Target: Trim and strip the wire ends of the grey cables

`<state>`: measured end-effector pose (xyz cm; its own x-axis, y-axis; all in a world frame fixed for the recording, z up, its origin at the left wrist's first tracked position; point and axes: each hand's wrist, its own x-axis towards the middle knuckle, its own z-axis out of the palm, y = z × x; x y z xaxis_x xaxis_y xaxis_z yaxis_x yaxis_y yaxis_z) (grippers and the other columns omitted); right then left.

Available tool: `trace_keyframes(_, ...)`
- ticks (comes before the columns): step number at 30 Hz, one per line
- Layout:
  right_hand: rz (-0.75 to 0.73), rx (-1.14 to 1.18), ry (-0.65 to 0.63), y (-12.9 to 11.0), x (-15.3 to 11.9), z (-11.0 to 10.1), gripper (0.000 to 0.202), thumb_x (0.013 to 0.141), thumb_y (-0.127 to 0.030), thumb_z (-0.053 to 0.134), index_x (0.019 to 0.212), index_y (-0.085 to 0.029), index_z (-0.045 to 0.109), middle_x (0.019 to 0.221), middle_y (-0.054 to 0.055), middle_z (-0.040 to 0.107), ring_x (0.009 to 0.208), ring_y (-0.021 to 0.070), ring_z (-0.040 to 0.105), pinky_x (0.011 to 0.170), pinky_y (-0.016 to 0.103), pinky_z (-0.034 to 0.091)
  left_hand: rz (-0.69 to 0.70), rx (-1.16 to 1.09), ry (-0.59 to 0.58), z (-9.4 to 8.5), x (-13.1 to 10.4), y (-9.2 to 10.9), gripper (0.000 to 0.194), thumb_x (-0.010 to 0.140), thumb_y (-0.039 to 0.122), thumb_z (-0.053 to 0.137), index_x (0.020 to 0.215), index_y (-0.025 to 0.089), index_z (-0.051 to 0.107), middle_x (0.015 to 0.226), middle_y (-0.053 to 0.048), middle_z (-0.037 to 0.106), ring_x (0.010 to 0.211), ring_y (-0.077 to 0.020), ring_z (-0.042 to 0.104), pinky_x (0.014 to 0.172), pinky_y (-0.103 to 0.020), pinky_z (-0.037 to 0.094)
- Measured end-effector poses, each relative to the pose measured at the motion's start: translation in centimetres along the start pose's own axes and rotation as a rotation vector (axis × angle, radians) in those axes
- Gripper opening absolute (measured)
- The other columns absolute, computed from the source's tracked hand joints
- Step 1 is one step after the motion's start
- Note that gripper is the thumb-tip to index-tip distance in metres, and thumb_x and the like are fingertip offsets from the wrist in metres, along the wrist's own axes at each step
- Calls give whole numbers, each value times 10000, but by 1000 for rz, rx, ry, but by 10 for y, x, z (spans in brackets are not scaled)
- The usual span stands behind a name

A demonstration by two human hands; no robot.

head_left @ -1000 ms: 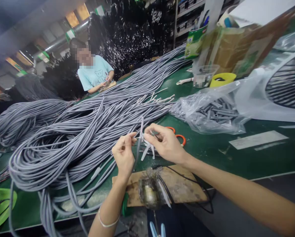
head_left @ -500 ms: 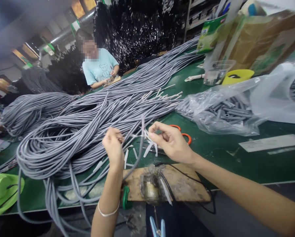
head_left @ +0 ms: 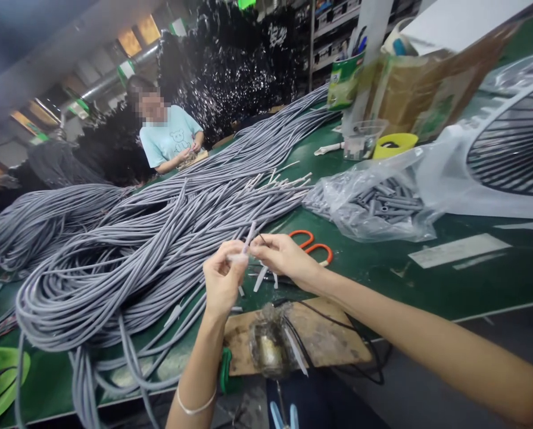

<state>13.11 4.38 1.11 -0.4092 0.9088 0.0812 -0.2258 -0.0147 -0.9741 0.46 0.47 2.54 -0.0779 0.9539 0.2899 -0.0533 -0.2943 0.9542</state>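
Observation:
My left hand (head_left: 224, 277) pinches the pale end of a cable (head_left: 249, 235), which points up between its thumb and fingers. Close beside it on the right, my right hand (head_left: 277, 253) is closed with its fingertips on a thin dark piece (head_left: 261, 237) near the cable end. The two hands almost touch. Behind them lies a large bundle of grey cables (head_left: 159, 232) with pale ends toward the right. Orange-handled scissors (head_left: 322, 253) lie just beyond my right hand. White strips (head_left: 261, 279) are scattered below the hands.
A wooden board (head_left: 329, 339) with a taped metal device (head_left: 268, 348) is at the table's near edge. A plastic bag of grey tubes (head_left: 382, 205), a yellow cup (head_left: 393, 145) and a fan (head_left: 516, 143) stand right. A person (head_left: 172, 134) sits across the table.
My left hand has moved right to the cable end and closed on it. My right hand has shifted slightly left in view. The camera view has turned toward the right.

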Motion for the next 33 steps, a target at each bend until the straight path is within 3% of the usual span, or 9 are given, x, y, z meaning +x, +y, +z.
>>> trace_keyframes(3, 5, -39, 43, 4, 5, -3, 333, 627, -455, 643, 595, -151, 510, 515, -56, 422, 488, 62, 354, 467, 207, 277, -29, -34, -16, -2, -1, -2, 357, 703, 476, 668, 662, 122, 649, 499, 25, 465, 328, -6, 245, 312, -156, 186)
trace_keyframes(7, -217, -58, 270, -9, 3, -15, 253, 691, -396, 610, 655, -154, 545, 603, -23, 499, 530, 74, 403, 480, 211, 313, -39, 11, 12, -1, -4, -3, 298, 711, 402, 679, 624, 119, 642, 527, 3, 519, 355, -19, 304, 344, -167, 219)
trace_keyframes(12, -369, -158, 119, -27, -12, -21, 207, 761, -347, 578, 755, -147, 631, 665, 14, 587, 495, 78, 428, 426, 209, 304, -18, 165, 10, -1, -4, -2, 285, 755, 372, 643, 619, 122, 662, 489, 14, 478, 412, -51, 352, 400, -188, 269)
trace_keyframes(16, -534, -318, 240, -23, -18, -17, 140, 787, -258, 580, 718, -146, 628, 666, 16, 604, 491, 71, 443, 420, 193, 323, -37, 225, 25, -5, 3, -2, 326, 777, 398, 602, 620, 119, 667, 462, 4, 511, 422, -82, 442, 444, -205, 363)
trace_keyframes(21, -717, -422, 348, -18, -20, -11, 134, 828, -199, 542, 726, -144, 609, 678, 9, 592, 444, 43, 401, 382, 175, 297, -139, 279, 190, -8, 11, 0, 364, 705, 449, 635, 547, 122, 602, 484, 12, 540, 400, -95, 500, 420, -199, 410)
trace_keyframes(26, -731, -448, 388, -18, -22, -11, 119, 823, -199, 546, 725, -156, 600, 667, 0, 580, 426, 38, 373, 360, 173, 274, -140, 462, 262, -22, 15, -4, 362, 719, 449, 581, 533, 139, 584, 484, 12, 556, 425, -132, 557, 448, -225, 451)
trace_keyframes(30, -672, -336, 488, -20, -23, -11, 102, 823, -227, 529, 749, -172, 571, 642, -13, 564, 396, 36, 377, 347, 174, 267, -30, 765, 562, -50, 22, -7, 313, 744, 398, 556, 565, 148, 615, 441, 4, 562, 457, -150, 582, 574, -267, 487)
trace_keyframes(32, -614, -310, 466, -21, -24, -11, 79, 812, -233, 532, 767, -174, 559, 624, -22, 563, 366, 29, 367, 333, 170, 253, 83, 656, 603, -56, 25, -8, 317, 738, 439, 578, 659, 140, 646, 569, -29, 638, 580, -165, 633, 670, -286, 509)
trace_keyframes(33, -584, -313, 426, -20, -24, -10, 68, 802, -231, 536, 771, -173, 554, 613, -27, 563, 352, 24, 360, 327, 166, 249, 136, 553, 534, -55, 26, -8, 347, 717, 476, 608, 745, 135, 665, 682, -53, 677, 675, -177, 655, 721, -294, 514)
